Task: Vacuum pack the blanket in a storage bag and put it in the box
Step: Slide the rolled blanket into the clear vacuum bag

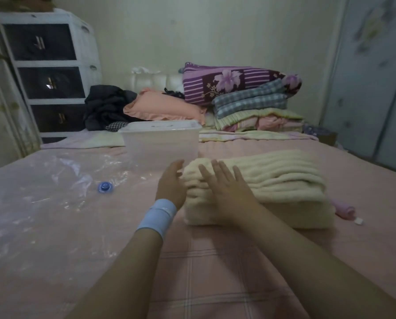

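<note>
Forearms in from the near edge across the pink checked bedsheet (215,272), a pale blue wristband (156,217) on the left one. Left hand (171,183) set against the left end of the folded cream blanket (273,180), fingers straight and close together, gripping nothing. Right hand (224,192) laid on the top near that same end, fingers spread wide and flat. Reads as squaring and pressing the fold down, to make a compact slab for bagging. Blanket lying on the bed right of centre, not yet in any bag. Just off its right end, a small pink roll (345,210) of cloth. To the left, well apart from the blanket, the clear storage bag (43,192) spread out and crumpled, blue valve (105,187) facing up, within easy reach for loading. Beyond the hands, just behind the blanket's left corner, the translucent box (160,143); lidded or not, hard to tell in this soft light. Farther back, a peach pillow (164,107), dark clothes (107,107) and stacked folded bedding (257,104), none of it between blanket and bag. Against the wall, a white drawer unit (47,72).
</note>
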The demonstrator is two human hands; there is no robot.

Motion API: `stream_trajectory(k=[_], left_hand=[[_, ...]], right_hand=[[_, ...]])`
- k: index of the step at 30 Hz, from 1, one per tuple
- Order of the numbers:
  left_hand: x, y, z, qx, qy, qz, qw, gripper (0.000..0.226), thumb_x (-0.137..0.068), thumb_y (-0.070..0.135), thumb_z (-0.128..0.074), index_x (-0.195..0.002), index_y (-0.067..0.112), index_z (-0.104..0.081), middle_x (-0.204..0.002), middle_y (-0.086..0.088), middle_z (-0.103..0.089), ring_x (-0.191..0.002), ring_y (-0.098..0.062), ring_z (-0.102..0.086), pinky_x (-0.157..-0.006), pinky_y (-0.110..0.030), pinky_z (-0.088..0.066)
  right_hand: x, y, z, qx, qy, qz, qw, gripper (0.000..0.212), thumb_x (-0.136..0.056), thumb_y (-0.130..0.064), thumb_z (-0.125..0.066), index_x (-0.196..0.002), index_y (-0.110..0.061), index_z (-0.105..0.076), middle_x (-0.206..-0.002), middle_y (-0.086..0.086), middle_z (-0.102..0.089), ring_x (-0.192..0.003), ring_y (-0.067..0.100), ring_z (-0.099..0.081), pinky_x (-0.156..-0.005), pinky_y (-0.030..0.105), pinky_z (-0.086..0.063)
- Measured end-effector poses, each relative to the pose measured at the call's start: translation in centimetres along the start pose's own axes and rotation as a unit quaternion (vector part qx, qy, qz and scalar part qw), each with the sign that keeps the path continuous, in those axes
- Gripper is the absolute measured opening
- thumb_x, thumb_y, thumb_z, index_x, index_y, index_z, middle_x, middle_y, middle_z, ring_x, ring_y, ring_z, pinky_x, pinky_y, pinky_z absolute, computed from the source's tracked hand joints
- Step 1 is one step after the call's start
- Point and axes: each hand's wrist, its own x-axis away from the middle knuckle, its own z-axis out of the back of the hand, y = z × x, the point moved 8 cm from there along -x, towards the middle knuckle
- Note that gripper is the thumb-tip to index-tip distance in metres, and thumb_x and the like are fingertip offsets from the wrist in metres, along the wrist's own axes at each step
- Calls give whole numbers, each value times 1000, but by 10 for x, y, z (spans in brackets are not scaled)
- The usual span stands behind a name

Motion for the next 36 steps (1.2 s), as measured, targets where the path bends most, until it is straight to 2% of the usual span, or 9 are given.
stream_trajectory(k=[4,9,11,15,21,24,27,32,36], left_hand=[[-7,-40,24,-184,-12,45,982,53,-87,0,-42,-133,24,-51,-137,-5,-50,-122,-25,-49,-99,-35,-42],[21,-107,12,-468,-246,165,832,71,-83,57,-60,-144,28,-36,-148,-3,-37,-135,-31,-35,-105,-47,-37],[21,-110,13,-464,-250,152,836,67,-86,53,-60,-142,24,-39,-145,-5,-45,-130,-30,-45,-103,-40,-41],[19,-97,23,-440,-244,132,854,53,-91,47,-54,-140,29,-49,-142,0,-51,-127,-25,-50,-105,-37,-41],[29,-87,25,-347,-253,149,891,24,-93,33,-50,-93,23,-72,-105,-2,-71,-102,-26,-66,-92,-33,-50],[33,-80,28,-335,-228,128,905,35,-89,12,-53,-119,30,-57,-116,1,-66,-105,-26,-64,-92,-34,-51],[37,-75,16,-302,-242,105,916,39,-87,-2,-50,-104,31,-61,-114,1,-69,-97,-19,-66,-83,-31,-55],[44,-67,-15,-345,-322,97,877,80,-70,23,-84,-142,19,-49,-132,6,-61,-119,-14,-58,-105,-26,-42],[33,-63,-20,-138,-228,155,951,70,-80,11,-76,-143,10,-46,-127,-2,-64,-103,-21,-65,-88,-37,-56]], right_hand=[[-7,-13,-20,15,0,-4,1000,106,-85,-60,-44,-155,-19,23,-151,9,-38,-139,29,-36,-113,63,-23],[-9,-11,-35,52,-29,-40,997,101,-82,-60,-58,-158,-31,-1,-162,9,-19,-148,33,-20,-108,69,-16],[-7,-13,-38,51,-41,-48,997,89,-87,-52,-59,-157,-39,-5,-167,11,-3,-152,40,-7,-108,70,-12],[-3,-7,-36,28,-6,-55,998,90,-69,-34,-75,-149,-33,-33,-145,6,-52,-130,36,-50,-99,64,-35],[6,23,-7,-59,28,-114,991,97,-79,-36,-63,-160,-34,-9,-130,-8,-59,-122,19,-54,-107,46,-28],[13,31,8,-100,42,-133,985,89,-80,-32,-63,-158,-36,-20,-127,-6,-64,-120,21,-57,-108,42,-29],[19,42,33,-145,140,-149,968,76,-72,-42,-62,-147,-40,-46,-108,0,-73,-105,29,-66,-96,41,-40],[25,60,69,-187,284,-187,921,75,-70,-59,-72,-140,-44,-51,-89,-6,-74,-85,26,-69,-82,43,-52],[38,45,72,-164,331,-151,917,84,-60,-68,-82,-133,-32,-62,-87,-4,-73,-81,23,-68,-77,42,-50]])
